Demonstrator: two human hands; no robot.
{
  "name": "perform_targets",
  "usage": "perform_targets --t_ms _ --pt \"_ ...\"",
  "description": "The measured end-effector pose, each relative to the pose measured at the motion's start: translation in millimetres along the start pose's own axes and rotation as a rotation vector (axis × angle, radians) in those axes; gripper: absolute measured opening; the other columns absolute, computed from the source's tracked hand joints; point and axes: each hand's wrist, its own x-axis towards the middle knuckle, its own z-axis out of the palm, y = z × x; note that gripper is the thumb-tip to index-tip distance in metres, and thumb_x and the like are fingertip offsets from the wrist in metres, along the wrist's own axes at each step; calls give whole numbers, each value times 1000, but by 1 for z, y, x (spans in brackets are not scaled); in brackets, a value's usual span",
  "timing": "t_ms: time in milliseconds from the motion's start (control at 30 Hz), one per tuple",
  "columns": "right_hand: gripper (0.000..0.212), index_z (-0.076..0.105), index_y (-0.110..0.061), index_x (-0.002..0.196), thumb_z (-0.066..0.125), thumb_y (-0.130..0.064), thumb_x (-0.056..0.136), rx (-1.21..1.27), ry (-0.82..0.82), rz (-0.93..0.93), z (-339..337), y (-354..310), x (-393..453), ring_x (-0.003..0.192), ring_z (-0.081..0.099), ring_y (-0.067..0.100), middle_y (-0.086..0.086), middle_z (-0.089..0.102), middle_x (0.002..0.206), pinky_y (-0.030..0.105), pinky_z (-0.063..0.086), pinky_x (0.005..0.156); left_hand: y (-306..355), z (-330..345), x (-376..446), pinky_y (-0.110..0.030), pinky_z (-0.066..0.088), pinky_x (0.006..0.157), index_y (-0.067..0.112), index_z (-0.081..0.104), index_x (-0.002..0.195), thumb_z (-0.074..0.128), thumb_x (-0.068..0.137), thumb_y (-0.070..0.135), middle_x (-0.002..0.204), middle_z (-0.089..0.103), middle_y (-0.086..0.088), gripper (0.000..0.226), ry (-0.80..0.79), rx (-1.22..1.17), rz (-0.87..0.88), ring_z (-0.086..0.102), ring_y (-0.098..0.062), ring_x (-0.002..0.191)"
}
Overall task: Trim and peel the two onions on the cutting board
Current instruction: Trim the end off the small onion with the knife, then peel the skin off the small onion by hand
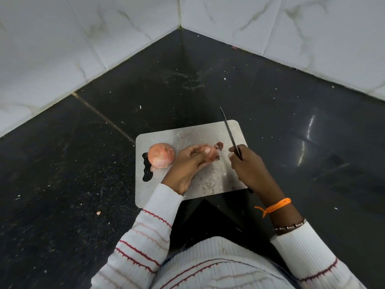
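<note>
One onion (209,154) sits near the middle of the frame, on the cutting board (208,182), gripped in the left hand (190,161) with the fingers and thumb curled over it. Its skin is on as far as I can see, pale pink-brown under the thumb. Just to its right lies a small dark cut-off piece (219,145), apart from the onion, and it looks to be a trimmed end. So I judge the trimming of this onion has begun, with at least one end off; whether the other end is cut I cannot tell, since the hand hides it.

The second onion (161,155) rests to the left on the same board, beside the board's dark handle slot (146,174). It is whole, in its papery skin, and nobody touches it. A loose flake of skin lies at its lower edge.

The right hand (246,165) is clamped round the handle of a knife (230,133), whose blade points up and away toward the upper part of the frame, lifted clear of the onion and slightly to its right.

The board lies on a dark speckled counter (291,101) in a corner of white marbled wall tiles (83,38).

By my reckoning little is finished: peeling of the held onion remains, and the other needs everything.
</note>
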Motion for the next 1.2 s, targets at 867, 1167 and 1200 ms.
perform_targets --t_ms 867,1167,1200 --pt "44 59 -14 116 74 -8 75 46 53 -381 25 10 -1 90 61 19 0 54 107 32 53 83 -3 10 -14 -16 56 69 12 67 99 58 91 14 100 68 -8 11 18 -61 11 66 -13 89" --pt "44 56 -22 109 76 -8 73 192 -44 -377 27 10 -5 102 58 12 -6 58 112 26 53 84 -6 11 -11 -23 58 65 9 70 83 53 95 14 87 68 -14 22 195 -50 126 65 -24 84" --pt "45 56 -25 109 75 -7 74 209 -48 -364 26 11 -3 103 58 12 -5 57 115 26 53 85 -7 12 -10 -23 57 65 10 70 83 53 95 14 86 67 -14 21 205 -39 133 63 -23 83"
